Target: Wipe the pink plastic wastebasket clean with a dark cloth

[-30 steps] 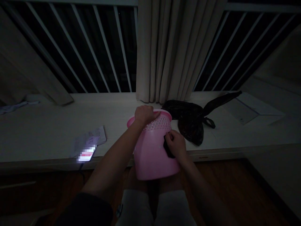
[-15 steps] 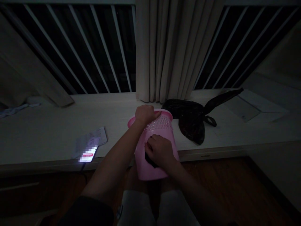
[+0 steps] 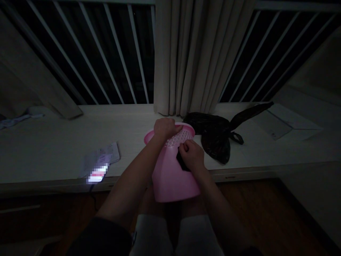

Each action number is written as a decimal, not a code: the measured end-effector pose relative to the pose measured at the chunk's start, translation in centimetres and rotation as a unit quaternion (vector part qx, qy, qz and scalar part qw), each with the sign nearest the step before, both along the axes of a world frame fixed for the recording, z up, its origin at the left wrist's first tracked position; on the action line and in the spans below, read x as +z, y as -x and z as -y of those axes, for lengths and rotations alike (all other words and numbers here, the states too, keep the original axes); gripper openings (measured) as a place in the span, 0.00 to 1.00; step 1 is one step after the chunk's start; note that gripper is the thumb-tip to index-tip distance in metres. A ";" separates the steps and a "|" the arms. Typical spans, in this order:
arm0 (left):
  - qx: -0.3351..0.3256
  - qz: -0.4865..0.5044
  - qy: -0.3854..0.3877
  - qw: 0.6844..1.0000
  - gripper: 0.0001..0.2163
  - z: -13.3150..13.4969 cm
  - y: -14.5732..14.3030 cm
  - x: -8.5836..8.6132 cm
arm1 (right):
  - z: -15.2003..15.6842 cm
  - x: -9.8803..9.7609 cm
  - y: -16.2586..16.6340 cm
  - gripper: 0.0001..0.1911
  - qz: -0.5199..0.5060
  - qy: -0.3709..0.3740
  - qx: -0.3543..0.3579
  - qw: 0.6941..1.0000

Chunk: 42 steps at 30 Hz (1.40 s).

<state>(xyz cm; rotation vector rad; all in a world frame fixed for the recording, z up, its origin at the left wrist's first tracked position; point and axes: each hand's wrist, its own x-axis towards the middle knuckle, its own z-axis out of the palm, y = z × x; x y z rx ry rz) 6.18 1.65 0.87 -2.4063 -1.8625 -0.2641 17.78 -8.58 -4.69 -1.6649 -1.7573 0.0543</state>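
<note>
Right grip [image 3: 193, 155] clenches black cloth [image 3: 181, 163].

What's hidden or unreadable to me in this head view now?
All in the head view:
Pink plastic basket, interior: mostly hidden by its near wall and the left hand.
Small black item, full shape: partly covered by the right hand.
Black plastic bag, contents: hidden by its opaque plastic.
Lit rectangular screen, display: pixelated.

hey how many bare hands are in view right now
2. The left hand grips the pink mesh-topped plastic bin at its rim; the right hand holds a flat black piece at the bin's side. No other hands show.
</note>
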 end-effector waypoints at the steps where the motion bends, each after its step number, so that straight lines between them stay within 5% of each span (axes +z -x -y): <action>1: 0.000 -0.002 0.004 1.000 0.32 0.0 0.0 0.1 | -0.4 0.3 0.4 0.14 0.007 0.003 -0.008 1.000; 18: 0.012 -0.005 0.003 1.000 0.34 0.0 0.3 -0.1 | 2.2 -0.4 0.7 0.14 0.008 -0.028 0.084 0.996; 33: 0.013 -0.018 -0.003 1.000 0.33 0.2 0.7 0.1 | 1.6 -2.1 -1.7 0.17 -0.114 -0.021 0.025 0.993; 42: 0.024 -0.014 0.005 1.000 0.33 0.3 1.2 0.1 | 0.0 -0.6 -0.3 0.14 -0.047 -0.011 0.001 0.999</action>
